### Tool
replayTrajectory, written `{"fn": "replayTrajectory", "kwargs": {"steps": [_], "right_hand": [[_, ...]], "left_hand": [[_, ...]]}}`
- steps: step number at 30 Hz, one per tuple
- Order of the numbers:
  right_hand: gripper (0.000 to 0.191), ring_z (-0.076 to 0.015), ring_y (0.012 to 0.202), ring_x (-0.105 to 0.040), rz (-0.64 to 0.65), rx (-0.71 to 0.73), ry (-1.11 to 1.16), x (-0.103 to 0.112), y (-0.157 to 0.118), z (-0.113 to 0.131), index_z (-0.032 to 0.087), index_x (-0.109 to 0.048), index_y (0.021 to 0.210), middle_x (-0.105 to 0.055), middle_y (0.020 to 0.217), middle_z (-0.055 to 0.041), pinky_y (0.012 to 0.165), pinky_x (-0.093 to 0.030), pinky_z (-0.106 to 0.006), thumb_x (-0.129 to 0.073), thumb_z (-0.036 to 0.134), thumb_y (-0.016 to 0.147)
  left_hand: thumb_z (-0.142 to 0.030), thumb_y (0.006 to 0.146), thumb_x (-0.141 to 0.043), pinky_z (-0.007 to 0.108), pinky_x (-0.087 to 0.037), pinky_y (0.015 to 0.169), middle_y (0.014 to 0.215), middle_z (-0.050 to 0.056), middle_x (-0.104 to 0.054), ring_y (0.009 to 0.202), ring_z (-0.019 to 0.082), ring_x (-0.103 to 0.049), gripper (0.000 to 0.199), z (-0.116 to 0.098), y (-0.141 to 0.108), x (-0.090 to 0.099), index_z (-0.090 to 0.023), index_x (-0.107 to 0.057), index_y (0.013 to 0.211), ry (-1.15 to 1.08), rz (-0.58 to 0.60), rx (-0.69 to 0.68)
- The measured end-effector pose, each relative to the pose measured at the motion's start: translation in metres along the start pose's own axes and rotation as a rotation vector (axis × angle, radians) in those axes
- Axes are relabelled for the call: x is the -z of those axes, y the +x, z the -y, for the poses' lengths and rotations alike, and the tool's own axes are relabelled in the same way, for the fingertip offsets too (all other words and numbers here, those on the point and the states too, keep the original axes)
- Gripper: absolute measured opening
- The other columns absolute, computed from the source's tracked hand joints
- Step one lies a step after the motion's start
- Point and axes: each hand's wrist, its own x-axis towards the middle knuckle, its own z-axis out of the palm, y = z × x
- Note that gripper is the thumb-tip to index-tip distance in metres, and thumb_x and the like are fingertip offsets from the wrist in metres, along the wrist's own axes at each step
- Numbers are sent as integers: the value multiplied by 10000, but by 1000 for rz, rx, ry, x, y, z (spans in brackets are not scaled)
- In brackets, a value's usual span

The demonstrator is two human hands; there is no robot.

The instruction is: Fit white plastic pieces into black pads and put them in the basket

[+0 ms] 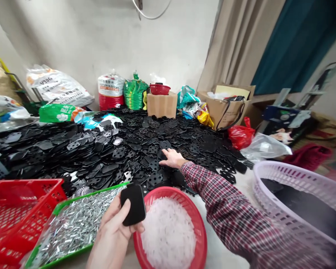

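My left hand [118, 220] grips a flat black plate [133, 204] with rounded corners, thumb across its face. It is held above the gap between a green-rimmed tray [62, 206] of small metal pins [78, 220] and a red round basket [202, 239] of small whitish translucent pieces [169, 231]. Stretched forward, my right hand [172, 158] reaches to the wide heap of black plates [145, 149], several of them with holes. Its fingers are apart and at the near middle of the heap; whether they touch a plate I cannot tell.
A red crate [25, 186] stands at the left. On the right is a lilac basket [296, 175] with dark contents. Behind the heap sit sacks [111, 91], a cardboard box [162, 104] bearing a red bowl [159, 89], and a larger open carton [226, 110]. A red bag [240, 135] lies right.
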Motion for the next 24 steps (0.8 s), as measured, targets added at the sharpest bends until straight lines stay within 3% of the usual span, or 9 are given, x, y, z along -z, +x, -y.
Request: {"fn": "replayTrajectory", "kwargs": {"steps": [2,6,13,16,19,24], "right_hand": [[714,-366,1274,-466,34,-33,-32,-10,11,3,194,-474,1384,-512,1375,-171,996,-417,-564,-715,504,787],[412,-264,1158,-558,44,-17,-19,-18,19,1,176,-561,1259,-567,1291,-104,981,-454,-509,-606,399,915],[259,-248,1119,-605,-204,-25,306,-9,1,-24,203,-663,1122,-674,1169,-75,991,-460,-442,-637,273,873],[275,-215,889,-693,-305,-54,560,-6,-15,-30,206,-679,1090,-728,1044,-60,813,-554,-346,-631,289,832],[334,-175,637,-690,-327,-58,823,-2,-34,-33,163,-674,1014,-742,873,-61,595,-573,-294,-650,404,784],[383,-158,498,-654,-249,-21,1109,25,-76,-31,147,-645,899,-686,615,-20,510,-555,-263,-734,450,683]], "left_hand": [[-310,793,-715,319,-544,521,1164,115,-662,758,196,-604,409,2,3,2,-205,-625,1179,-3,-25,3],[-292,775,-735,341,-565,540,1212,132,-651,800,215,-613,422,6,5,4,-185,-637,1171,-21,-55,-3],[-298,789,-729,358,-576,573,1180,126,-664,780,201,-616,369,6,1,2,-184,-658,1132,-48,-11,-17],[-297,788,-731,353,-578,578,1173,131,-668,781,198,-622,383,7,-1,0,-181,-654,1145,-57,-12,-18],[-291,780,-738,345,-581,582,1194,143,-664,811,211,-638,407,4,0,-5,-171,-651,1158,-55,-13,-52],[-316,805,-709,341,-593,655,1144,124,-687,861,220,-666,421,-5,8,-22,-179,-638,1196,-9,55,-128]]}}
